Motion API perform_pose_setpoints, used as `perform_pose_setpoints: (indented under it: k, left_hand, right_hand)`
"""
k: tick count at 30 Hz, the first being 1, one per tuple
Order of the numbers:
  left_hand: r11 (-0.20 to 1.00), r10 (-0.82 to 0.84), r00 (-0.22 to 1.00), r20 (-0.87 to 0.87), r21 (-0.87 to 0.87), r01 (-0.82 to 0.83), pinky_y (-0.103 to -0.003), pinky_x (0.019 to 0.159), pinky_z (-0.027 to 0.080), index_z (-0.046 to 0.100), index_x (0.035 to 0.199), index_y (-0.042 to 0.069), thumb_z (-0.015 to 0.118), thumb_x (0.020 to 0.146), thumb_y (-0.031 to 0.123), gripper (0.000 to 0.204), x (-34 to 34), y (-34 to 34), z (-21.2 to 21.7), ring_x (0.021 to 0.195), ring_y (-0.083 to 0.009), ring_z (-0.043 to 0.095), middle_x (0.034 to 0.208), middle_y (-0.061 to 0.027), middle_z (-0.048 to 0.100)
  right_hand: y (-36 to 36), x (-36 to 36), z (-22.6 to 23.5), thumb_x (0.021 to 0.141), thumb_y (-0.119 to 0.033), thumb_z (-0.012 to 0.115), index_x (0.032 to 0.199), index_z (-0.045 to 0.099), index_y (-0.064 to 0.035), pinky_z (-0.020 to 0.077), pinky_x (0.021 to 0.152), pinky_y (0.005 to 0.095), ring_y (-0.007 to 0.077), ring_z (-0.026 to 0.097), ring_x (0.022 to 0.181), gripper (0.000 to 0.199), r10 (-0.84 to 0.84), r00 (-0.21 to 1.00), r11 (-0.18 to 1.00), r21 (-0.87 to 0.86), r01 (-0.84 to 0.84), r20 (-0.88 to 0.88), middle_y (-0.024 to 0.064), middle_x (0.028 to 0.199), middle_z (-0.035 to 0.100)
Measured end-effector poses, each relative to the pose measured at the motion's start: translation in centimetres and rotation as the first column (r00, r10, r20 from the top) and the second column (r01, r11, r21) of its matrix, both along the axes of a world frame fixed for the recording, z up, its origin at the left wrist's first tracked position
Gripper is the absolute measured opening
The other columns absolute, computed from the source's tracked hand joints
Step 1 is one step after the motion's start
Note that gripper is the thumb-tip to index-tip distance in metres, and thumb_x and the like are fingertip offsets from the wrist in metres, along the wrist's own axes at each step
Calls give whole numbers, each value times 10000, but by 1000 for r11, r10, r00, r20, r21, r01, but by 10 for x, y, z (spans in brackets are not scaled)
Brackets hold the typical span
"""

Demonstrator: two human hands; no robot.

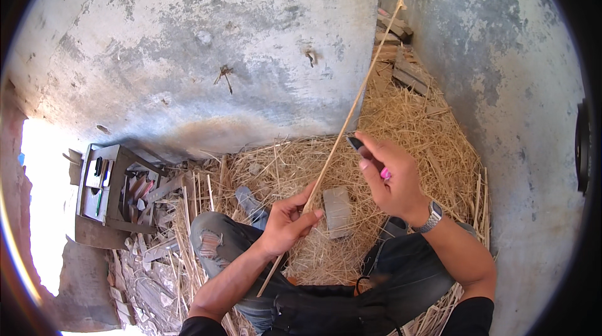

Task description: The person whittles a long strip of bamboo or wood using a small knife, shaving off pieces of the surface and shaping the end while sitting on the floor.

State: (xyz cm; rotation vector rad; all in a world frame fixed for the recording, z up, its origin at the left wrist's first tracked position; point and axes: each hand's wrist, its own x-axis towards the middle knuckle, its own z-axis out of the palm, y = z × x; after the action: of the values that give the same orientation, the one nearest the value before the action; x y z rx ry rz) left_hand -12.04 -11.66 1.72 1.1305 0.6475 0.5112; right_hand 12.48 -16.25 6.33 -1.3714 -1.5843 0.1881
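- Head view: a seated person works with a long, thin stick (359, 94) held aslant, its lower end near the lap and its upper end reaching toward the wood pieces (411, 77) in the corner.
- Left hand (290, 223): fingers grasping the stick along its lower part; a short length projects below the grip.
- Right hand (396, 176): fingers curled around a small knife (355, 143), of which a dark blade and a pink part show. The blade lies just beside the stick; whether the two touch cannot be told.
- Stage of the work, as judged: the stick appears to be under trimming or scraping. It is a single slender length, pale and fairly even along the middle.
- Unfinished portion, as judged: the upper tip bears a ragged, flared piece, and the knife is at hand, so the work seems incomplete. How much remains cannot be told.
- Surroundings: loose straw (433, 141) covers the floor; a grey brick (338, 212) lies between the legs.
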Motion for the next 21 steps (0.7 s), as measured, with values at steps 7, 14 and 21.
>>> perform_pose_setpoints:
  k: [7, 14, 21]
  left_hand:
    - [975, -107, 987, 116, -181, 127, -205, 452, 302, 425, 1527, 72, 618, 1014, 110, 549, 3, -3, 6, 509, -22, 412, 770, -4, 589]
    - [979, -92, 983, 161, -166, 119, -229, 405, 269, 589, 1012, 28, 578, 1028, 106, 81, 6, 4, 8, 444, -44, 387, 731, -11, 561]
    - [975, -32, 989, 143, -215, 62, -220, 403, 266, 565, 1289, 23, 584, 1012, 92, 286, 11, 1, 10, 448, -50, 376, 741, -25, 552]
  right_hand:
    - [11, 3, -21, 859, 63, 605, 1381, 625, -88, 476, 557, 355, 227, 560, 561, 544, 33, 998, 992, 117, -38, 48, 99, 716, 616]
    - [-14, -44, -30, 773, 119, 584, 1362, 655, -111, 522, 578, 322, 220, 653, 601, 637, 201, 979, 978, -55, -200, 13, 118, 749, 671]
    - [0, -35, -32, 794, 90, 579, 1340, 670, -118, 508, 553, 349, 233, 601, 553, 591, 216, 973, 975, -32, -219, -81, 107, 701, 647]
